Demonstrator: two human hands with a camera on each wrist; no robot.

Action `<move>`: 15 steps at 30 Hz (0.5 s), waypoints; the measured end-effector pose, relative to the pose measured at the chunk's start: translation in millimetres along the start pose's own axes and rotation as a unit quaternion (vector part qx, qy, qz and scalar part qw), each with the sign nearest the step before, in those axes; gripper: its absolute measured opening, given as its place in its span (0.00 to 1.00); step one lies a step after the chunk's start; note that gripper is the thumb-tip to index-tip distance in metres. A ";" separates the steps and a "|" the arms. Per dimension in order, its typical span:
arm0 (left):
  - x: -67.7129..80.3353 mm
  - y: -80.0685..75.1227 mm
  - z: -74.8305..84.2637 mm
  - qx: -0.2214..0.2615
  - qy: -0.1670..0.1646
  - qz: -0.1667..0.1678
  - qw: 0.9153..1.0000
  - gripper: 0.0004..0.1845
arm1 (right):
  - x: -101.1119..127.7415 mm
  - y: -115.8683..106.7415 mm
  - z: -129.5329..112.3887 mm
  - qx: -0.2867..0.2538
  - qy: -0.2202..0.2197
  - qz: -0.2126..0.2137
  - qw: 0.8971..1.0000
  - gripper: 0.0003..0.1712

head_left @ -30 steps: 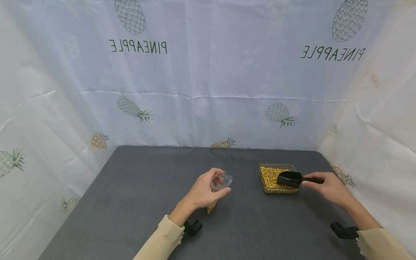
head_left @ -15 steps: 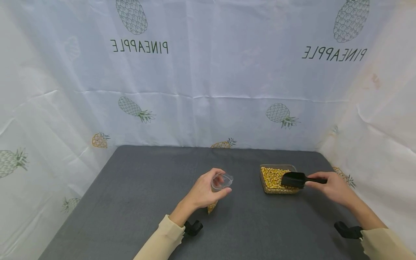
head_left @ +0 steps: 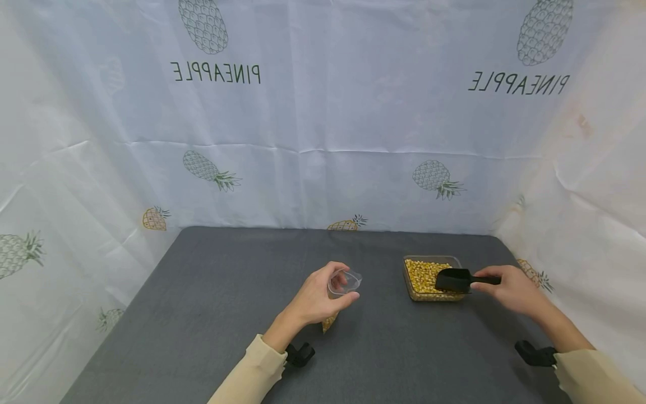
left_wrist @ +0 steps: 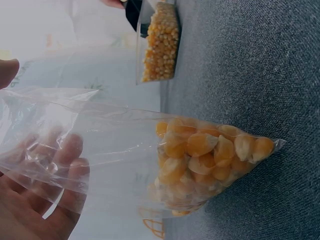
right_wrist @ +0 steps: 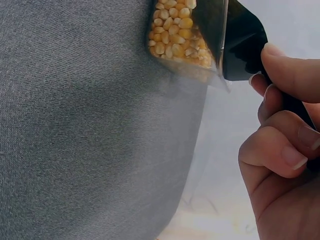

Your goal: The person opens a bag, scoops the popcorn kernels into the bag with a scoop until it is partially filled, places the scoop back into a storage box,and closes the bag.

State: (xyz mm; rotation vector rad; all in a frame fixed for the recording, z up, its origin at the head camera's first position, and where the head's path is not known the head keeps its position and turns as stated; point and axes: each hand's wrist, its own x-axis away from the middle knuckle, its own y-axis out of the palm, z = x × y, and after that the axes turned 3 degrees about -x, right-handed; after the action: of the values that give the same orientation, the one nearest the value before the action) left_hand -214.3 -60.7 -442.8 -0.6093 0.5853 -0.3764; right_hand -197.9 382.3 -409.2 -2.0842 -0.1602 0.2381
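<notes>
1. Worktop [head_left: 212,314]: dark grey, fine woven texture, as I see it.
2. Scoop [head_left: 454,279]: solid black.
3. Corn kernels [head_left: 421,276] in the clear tray [head_left: 410,292]: yellow to pale gold.
4. Bag [left_wrist: 150,160]: clear film, orange-yellow kernels inside.
5. Backdrop sheet [head_left: 323,112]: white, grey-green and yellow pineapple prints, mirrored lettering.
6. Sleeves [head_left: 249,373]: cream.

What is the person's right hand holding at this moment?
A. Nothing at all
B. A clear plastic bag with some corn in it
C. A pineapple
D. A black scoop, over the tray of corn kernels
D: the right hand grips the handle of the black scoop, whose bowl sits over the tray of corn kernels; the clear bag is in the left hand.
</notes>
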 end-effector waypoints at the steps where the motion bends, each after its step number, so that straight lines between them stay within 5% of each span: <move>1: 0.0 0.0 0.1 0.000 0.000 0.000 1.000 0.28 | -0.2 0.7 1.0 -0.004 -0.002 -0.002 1.000 0.21; 15: 0.2 0.1 0.5 0.002 0.004 0.002 1.000 0.27 | -7.5 12.9 0.6 -0.021 -0.015 -0.004 1.000 0.18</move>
State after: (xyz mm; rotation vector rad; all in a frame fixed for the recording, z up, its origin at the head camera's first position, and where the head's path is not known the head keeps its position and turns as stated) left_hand -213.8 -60.5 -442.7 -0.6017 0.5942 -0.3761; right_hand -205.1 374.8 -419.9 -2.1230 -0.1932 0.2638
